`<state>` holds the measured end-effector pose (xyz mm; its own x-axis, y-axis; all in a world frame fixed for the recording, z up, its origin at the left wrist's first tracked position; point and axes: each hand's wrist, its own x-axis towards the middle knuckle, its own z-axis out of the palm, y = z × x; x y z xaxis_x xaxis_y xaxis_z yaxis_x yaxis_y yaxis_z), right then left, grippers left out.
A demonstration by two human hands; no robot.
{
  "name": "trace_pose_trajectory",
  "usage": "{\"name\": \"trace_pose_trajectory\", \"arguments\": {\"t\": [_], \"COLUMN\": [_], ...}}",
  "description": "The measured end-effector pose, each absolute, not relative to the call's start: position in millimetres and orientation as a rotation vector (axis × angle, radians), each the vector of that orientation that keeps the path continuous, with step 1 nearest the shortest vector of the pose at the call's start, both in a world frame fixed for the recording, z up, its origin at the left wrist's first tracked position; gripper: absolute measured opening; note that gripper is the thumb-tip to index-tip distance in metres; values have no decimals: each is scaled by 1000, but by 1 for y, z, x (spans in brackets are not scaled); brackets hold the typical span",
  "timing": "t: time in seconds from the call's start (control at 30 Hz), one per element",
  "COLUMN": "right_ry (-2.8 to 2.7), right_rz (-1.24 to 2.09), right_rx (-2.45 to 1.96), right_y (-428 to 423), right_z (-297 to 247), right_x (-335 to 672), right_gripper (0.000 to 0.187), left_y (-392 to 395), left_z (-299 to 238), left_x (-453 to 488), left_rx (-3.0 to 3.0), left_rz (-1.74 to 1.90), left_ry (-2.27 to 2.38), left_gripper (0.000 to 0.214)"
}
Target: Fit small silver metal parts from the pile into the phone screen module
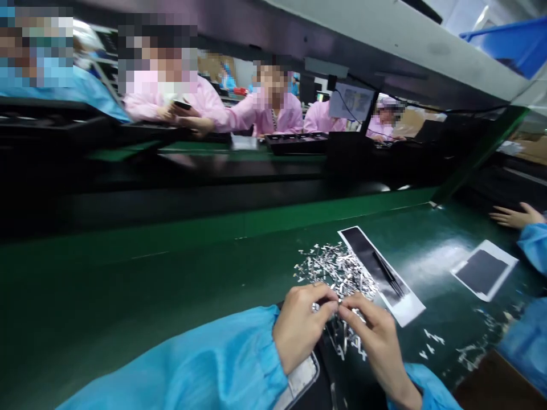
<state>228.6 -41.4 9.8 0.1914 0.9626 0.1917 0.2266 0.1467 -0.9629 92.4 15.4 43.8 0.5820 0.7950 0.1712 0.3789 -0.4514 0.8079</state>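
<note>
My left hand (305,324) and my right hand (374,333) meet fingertip to fingertip over a heap of small silvery pieces (337,267). Both are closed in a pinch; whatever lies between the fingertips is too small or hidden to make out. Some of the silvery bits show below and between my hands. Under my left wrist is a flat, pale, rounded-corner piece with a dark rim (305,378), partly covered by my sleeve. Just right of the heap lies a white sheet with a black strip (408,310), and dark tweezers (388,273) rest on it.
Another white sheet with a dark panel (485,270) lies farther right, near a co-worker's hand (519,216). Loose scraps (431,341) are scattered on the green bench (171,290). A grey shelf (363,57) hangs overhead. People in pink and blue sit across, behind black trays (297,142).
</note>
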Motion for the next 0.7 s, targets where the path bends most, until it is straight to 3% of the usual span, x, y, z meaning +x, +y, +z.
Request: {"name": "trace_pose_trajectory", "arguments": {"t": [0.17, 0.37, 0.53, 0.7], "right_ry": [-1413, -1412, -1186, -1219], "right_rz": [891, 1260, 1401, 1253], "right_rx": [-1311, -1196, -1063, -1140], "right_y": [-47, -57, -69, -70], "right_z": [7, 14, 33, 35], "right_x": [242, 244, 224, 204], "right_gripper": [12, 19, 18, 26], "left_y": [0, -20, -25, -11], "left_z": [45, 46, 62, 50], "left_x": [84, 76, 63, 51], "left_rx": [2399, 2614, 2276, 2149], "left_rz": [833, 988, 848, 692], "left_ry": [841, 707, 697, 653], "left_gripper": [13, 24, 17, 15]}}
